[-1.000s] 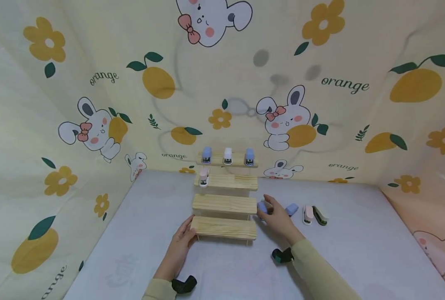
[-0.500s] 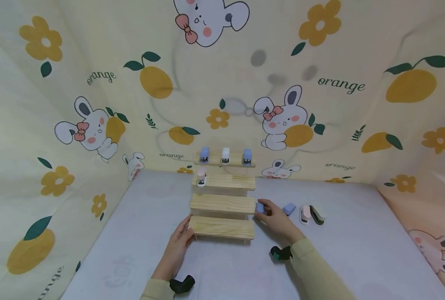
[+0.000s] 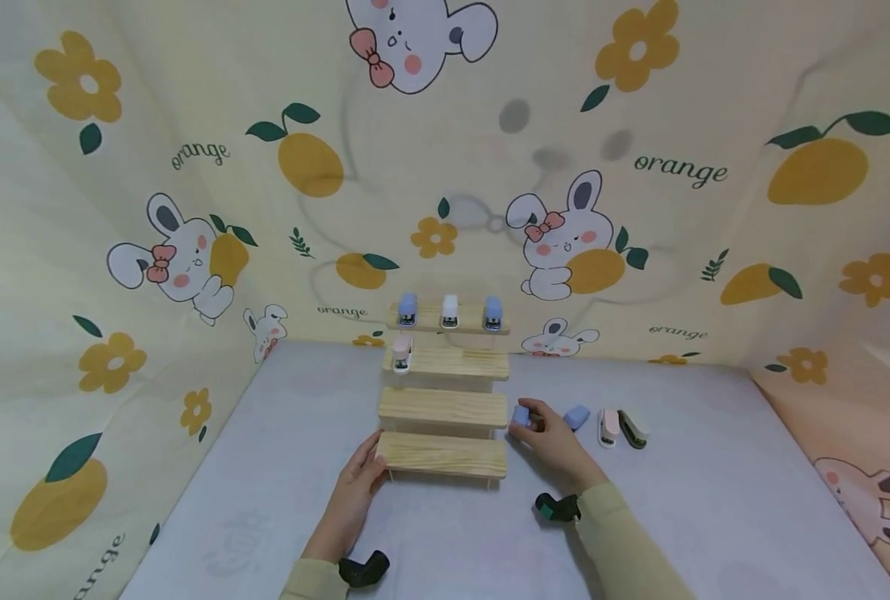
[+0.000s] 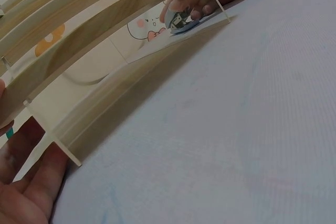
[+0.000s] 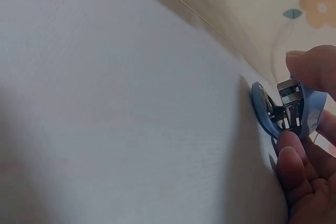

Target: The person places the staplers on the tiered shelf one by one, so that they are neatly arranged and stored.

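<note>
A four-tier wooden display rack (image 3: 442, 455) stands mid-table. At its lowest tier, my left hand (image 3: 358, 475) holds the left end; the left wrist view shows fingers (image 4: 44, 174) beside the thin leg. To the right of the rack, my right hand (image 3: 557, 442) pinches a blue mini stapler (image 3: 521, 416) between thumb and fingers. The right wrist view shows this blue stapler (image 5: 291, 106) with its metal mouth exposed, close to the table. On the top tier sit a blue stapler (image 3: 407, 309), a white stapler (image 3: 450, 310) and another blue stapler (image 3: 493, 312). A pink stapler (image 3: 402, 353) occupies the second tier's left end.
Right of my right hand lie a blue stapler (image 3: 576, 417), a pink stapler (image 3: 608, 427) and a dark green stapler (image 3: 632, 430) with a pale top. Behind the rack rises a printed cloth backdrop (image 3: 430, 150). A white cloth covers the table (image 3: 677, 508).
The view has shifted slightly, moving the scene a little left. The blue stapler in my right hand looks more upright than a second ago. My left hand keeps its place on the rack.
</note>
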`<act>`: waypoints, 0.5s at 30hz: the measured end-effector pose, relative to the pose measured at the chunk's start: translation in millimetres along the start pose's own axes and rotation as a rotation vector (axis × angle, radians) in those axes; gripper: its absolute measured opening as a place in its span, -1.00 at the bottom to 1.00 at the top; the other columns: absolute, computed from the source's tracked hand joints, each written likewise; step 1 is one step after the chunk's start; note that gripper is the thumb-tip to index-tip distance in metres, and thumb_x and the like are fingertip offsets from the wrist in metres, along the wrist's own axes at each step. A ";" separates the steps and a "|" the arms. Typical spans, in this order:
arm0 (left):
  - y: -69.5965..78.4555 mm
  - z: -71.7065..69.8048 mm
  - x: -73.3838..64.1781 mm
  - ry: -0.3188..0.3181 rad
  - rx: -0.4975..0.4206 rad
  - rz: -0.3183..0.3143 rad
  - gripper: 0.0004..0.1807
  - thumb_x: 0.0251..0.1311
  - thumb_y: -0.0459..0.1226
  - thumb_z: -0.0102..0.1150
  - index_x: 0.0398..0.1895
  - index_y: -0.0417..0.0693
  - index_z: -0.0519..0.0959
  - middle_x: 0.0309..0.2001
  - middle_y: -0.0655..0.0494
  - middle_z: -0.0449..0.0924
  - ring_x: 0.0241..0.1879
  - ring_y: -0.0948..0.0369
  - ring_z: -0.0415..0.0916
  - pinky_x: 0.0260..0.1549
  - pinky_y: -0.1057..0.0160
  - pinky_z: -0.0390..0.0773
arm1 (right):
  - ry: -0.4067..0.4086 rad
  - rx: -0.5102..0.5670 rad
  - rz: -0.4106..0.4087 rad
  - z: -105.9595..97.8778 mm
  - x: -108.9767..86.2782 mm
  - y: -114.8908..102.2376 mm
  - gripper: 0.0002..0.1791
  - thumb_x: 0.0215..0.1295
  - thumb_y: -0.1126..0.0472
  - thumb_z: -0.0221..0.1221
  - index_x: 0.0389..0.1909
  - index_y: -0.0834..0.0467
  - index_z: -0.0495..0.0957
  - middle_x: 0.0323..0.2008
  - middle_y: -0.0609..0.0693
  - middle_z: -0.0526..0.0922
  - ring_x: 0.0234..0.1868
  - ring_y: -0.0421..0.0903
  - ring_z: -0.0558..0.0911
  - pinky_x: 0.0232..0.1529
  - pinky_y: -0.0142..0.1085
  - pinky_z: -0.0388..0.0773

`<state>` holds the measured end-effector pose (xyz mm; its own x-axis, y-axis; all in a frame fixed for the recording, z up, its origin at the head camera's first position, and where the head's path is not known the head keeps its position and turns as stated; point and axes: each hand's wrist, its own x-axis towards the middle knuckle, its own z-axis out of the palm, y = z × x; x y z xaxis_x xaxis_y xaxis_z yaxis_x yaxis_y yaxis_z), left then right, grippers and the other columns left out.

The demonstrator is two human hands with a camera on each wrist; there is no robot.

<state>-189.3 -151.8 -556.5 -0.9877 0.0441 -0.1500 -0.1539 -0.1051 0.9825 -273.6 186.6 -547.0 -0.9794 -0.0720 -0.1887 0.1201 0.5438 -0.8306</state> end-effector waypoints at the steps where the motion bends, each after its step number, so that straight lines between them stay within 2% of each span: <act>1: -0.1 -0.1 0.1 0.000 -0.006 -0.003 -0.43 0.46 -0.18 -0.07 0.49 0.05 0.12 0.48 -0.05 0.06 0.41 0.07 0.10 0.33 0.08 0.23 | 0.002 -0.001 0.000 0.2 0.0 -0.2 -0.23 0.17 -0.20 0.28 0.38 -0.08 0.27 0.07 0.07 0.46 -0.03 0.00 0.42 -0.03 -0.16 0.43; 15: -0.3 0.2 0.3 0.010 -0.003 -0.009 -0.42 0.45 -0.16 -0.05 0.49 0.09 0.14 0.47 -0.03 0.07 0.40 0.09 0.12 0.31 0.11 0.27 | 0.023 -0.009 -0.021 0.5 0.4 0.8 -0.24 0.20 -0.16 0.28 0.38 -0.04 0.27 0.03 0.07 0.48 -0.05 -0.01 0.43 -0.07 -0.20 0.43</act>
<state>-189.5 -151.6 -556.8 -0.9865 0.0348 -0.1598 -0.1626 -0.1081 0.9808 -273.8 186.6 -548.0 -0.9852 -0.0642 -0.1590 0.0981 0.5495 -0.8297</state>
